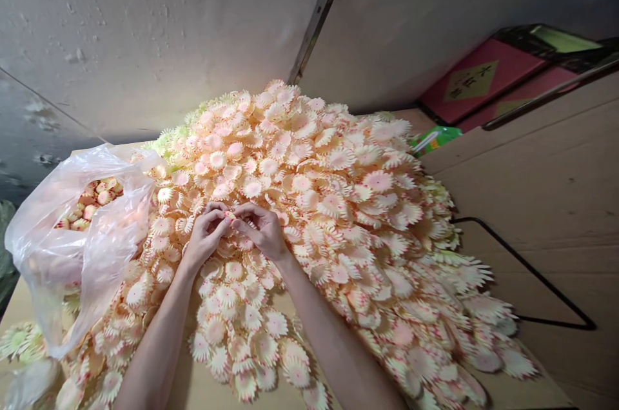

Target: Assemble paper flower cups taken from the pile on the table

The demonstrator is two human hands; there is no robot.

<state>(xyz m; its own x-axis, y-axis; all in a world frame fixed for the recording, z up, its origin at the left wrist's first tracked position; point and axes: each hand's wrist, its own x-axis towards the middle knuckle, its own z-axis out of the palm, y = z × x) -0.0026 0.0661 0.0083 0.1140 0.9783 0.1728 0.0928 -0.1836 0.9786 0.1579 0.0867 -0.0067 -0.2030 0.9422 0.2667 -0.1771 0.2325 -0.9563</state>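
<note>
Over the front of a large heap of pale pink and cream flower pieces with toothed edges (pixel 300 184), my two hands meet fingertip to fingertip. My left hand (pixel 206 236) and my right hand (pixel 265 229) are both closed in a pinch on one small cream-and-red flower piece (pixel 229 215). My fingers cover most of it. To the left stands a translucent white plastic bag (pixel 111 236). Through its opening show several small, rounded cream-and-red pieces (pixel 91 200), more tightly closed than the ones in the heap.
The heap spreads across a tan tabletop (pixel 181 371) against a grey wall (pixel 145 42). On the right are a cardboard panel (pixel 541 204), a bent black metal rod (pixel 532 274), a red box (pixel 483 78) and a green packet (pixel 438 138). A metal strip (pixel 316 26) runs up the wall.
</note>
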